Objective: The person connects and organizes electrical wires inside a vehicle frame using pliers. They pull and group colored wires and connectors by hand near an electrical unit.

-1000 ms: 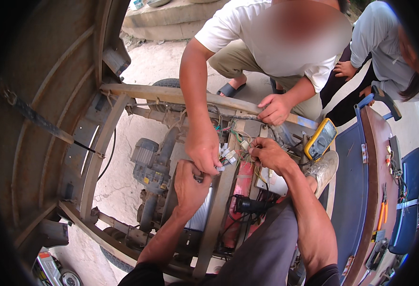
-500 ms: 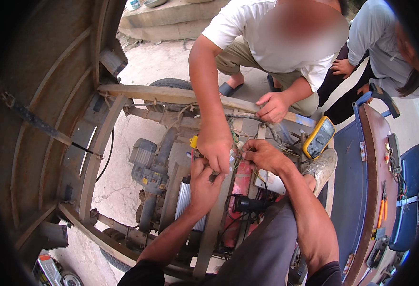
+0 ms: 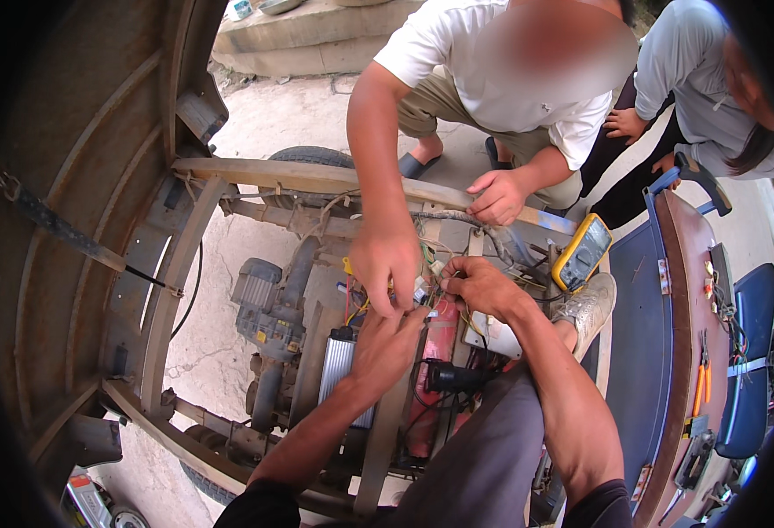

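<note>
My right hand (image 3: 484, 287) is closed in a pinch on a thin wire beside a white connector (image 3: 437, 267). Fingers bent together, my left hand (image 3: 387, 345) reaches in among the wiring; its tips are partly hidden, and what they hold I cannot make out. Just above it, touching or nearly so, a co-worker's hand (image 3: 385, 264) points down. Beneath my hands run loose thin wires and a red tube (image 3: 431, 396). A silver finned box (image 3: 338, 365) lies beside my left wrist, and a white box (image 3: 491, 335) under my right forearm.
A yellow multimeter (image 3: 583, 253) leans on the frame by a shoe. The tilted metal bed (image 3: 70, 220) rises at left. A motor (image 3: 259, 295) and black cylinder (image 3: 457, 377) sit within the frame. Orange-handled pliers (image 3: 702, 378) lie at right. A second person crouches at far right.
My left hand has shifted right and turned, its fingers now farther under the co-worker's hand. The co-worker's hand has moved slightly left and opened its fingers. My right hand keeps its pinch.
</note>
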The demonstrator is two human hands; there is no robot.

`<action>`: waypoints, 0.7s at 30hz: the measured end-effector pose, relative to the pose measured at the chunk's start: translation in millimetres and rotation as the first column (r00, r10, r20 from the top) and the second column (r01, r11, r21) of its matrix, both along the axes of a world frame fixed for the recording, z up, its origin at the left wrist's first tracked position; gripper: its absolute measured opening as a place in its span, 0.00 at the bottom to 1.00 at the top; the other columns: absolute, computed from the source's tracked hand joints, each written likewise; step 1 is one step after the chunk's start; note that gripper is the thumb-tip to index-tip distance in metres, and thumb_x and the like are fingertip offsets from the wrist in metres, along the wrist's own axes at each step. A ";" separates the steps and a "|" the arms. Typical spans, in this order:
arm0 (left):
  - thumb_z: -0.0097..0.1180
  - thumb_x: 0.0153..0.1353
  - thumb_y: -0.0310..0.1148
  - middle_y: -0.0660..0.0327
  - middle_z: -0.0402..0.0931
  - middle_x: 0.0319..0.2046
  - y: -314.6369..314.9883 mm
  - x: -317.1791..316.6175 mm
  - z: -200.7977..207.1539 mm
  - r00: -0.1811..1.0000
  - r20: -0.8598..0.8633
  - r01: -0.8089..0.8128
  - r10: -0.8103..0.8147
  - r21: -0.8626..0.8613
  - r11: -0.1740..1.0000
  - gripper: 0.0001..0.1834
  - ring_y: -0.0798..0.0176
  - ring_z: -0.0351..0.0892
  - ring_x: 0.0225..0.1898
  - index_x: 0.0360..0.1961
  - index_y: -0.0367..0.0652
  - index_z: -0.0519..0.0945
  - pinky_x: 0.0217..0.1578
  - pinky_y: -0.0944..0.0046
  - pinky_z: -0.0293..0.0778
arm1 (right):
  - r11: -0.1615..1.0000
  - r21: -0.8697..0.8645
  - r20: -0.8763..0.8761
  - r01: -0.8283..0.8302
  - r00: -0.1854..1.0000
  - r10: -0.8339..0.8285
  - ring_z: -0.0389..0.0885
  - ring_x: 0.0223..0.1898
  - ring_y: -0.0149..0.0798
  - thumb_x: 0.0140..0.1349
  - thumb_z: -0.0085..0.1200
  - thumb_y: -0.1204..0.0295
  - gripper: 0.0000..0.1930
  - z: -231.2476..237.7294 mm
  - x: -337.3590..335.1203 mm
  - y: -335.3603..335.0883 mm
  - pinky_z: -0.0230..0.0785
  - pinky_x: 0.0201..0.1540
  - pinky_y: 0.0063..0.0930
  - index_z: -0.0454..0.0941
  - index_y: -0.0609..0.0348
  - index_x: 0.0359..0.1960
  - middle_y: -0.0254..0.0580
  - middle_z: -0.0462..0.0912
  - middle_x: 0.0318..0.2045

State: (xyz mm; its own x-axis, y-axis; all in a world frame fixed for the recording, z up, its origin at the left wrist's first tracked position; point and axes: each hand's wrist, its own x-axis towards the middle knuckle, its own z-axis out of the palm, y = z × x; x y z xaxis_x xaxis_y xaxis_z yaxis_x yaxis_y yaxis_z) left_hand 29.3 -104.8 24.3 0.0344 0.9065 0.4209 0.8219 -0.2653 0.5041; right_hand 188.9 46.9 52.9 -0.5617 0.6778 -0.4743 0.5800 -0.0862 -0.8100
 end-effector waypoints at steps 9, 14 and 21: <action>0.63 0.53 0.31 0.62 0.72 0.36 15.5 -3.0 4.2 0.958 -0.276 0.058 -0.074 -0.068 0.996 0.12 0.56 0.71 0.41 0.41 0.45 0.83 0.40 0.56 0.67 | 1.000 -0.008 -0.008 0.021 1.000 -0.021 0.79 0.29 0.36 0.62 0.57 0.70 0.11 -1.1 0.2 -0.6 0.72 0.36 0.32 0.80 0.67 0.38 0.44 0.82 0.25; 0.62 0.53 0.32 0.62 0.72 0.35 13.8 3.3 9.6 0.971 -0.231 0.037 -0.053 -0.074 0.997 0.10 0.57 0.72 0.41 0.38 0.45 0.82 0.39 0.56 0.65 | 1.000 -0.004 -0.009 -0.001 1.000 0.001 0.74 0.22 0.27 0.66 0.54 0.72 0.06 1.8 0.1 -2.3 0.68 0.25 0.25 0.78 0.62 0.36 0.35 0.79 0.23; 0.56 0.53 0.31 0.61 0.71 0.35 15.3 0.7 -2.4 0.905 -0.421 0.031 -0.057 -0.069 0.997 0.08 0.56 0.71 0.43 0.36 0.44 0.80 0.41 0.58 0.65 | 0.996 -0.084 -0.062 0.039 0.997 -0.045 0.75 0.22 0.27 0.67 0.53 0.72 0.06 11.8 -3.1 -3.7 0.69 0.25 0.25 0.77 0.63 0.37 0.35 0.79 0.23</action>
State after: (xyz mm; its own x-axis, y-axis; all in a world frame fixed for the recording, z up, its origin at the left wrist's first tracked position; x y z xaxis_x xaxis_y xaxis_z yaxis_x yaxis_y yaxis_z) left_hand 30.0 -89.4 21.9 0.2373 0.9228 0.3036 0.9496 -0.2863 0.1278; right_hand 185.8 43.2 64.7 -0.5645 0.6616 -0.4936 0.5218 -0.1773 -0.8345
